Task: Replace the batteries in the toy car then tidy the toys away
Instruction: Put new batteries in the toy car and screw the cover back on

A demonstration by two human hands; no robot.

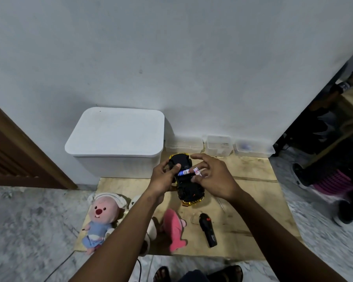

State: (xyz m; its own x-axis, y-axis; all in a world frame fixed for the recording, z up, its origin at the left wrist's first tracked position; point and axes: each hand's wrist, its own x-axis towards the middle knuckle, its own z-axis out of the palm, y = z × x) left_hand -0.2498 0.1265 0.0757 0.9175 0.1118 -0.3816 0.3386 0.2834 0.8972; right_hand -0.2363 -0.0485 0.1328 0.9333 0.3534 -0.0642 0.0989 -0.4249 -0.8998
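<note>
A black and gold toy car [189, 189] is held upside down above a wooden board [253, 200]. My left hand [164, 178] grips its left side, thumb resting on the underside. My right hand [212, 176] pinches a blue and white battery [184, 172] at the car's underside, with a second battery [197, 171] between its fingers. Whether the batteries sit in the compartment is hidden. A black remote control [207, 228] lies on the board below the car.
A white lidded storage box [116, 137] stands against the wall behind the car. Three clear small containers [219, 145] line the wall to its right. A pink plush doll [99, 218], a white plush [151, 226] and a pink fish plush [174, 228] lie on the board.
</note>
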